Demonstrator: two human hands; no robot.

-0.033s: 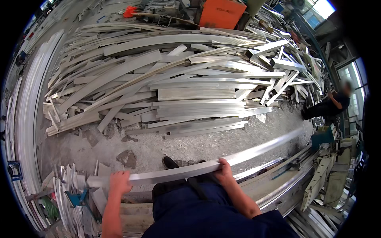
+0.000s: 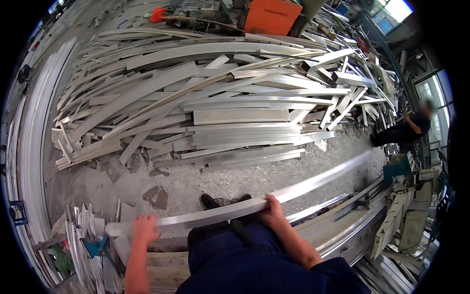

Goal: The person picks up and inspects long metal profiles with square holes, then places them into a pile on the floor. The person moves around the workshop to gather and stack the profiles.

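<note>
A long, flat, silvery aluminium strip (image 2: 318, 180) runs across in front of me, from lower left up toward the right. My left hand (image 2: 145, 228) grips it close to its left end. My right hand (image 2: 273, 209) grips it near the middle, fingers curled over the top edge. The strip's far right end looks blurred. Under it are my dark blue trousers and one black shoe (image 2: 209, 201) on the gritty concrete floor.
A big heap of cut aluminium profiles (image 2: 220, 108) covers the floor ahead. Long profiles (image 2: 29, 161) lie along the left side, short offcuts (image 2: 83, 240) at lower left. An orange box (image 2: 271, 18) stands at the back. Metal rails (image 2: 342, 215) and another person (image 2: 406, 128) are at right.
</note>
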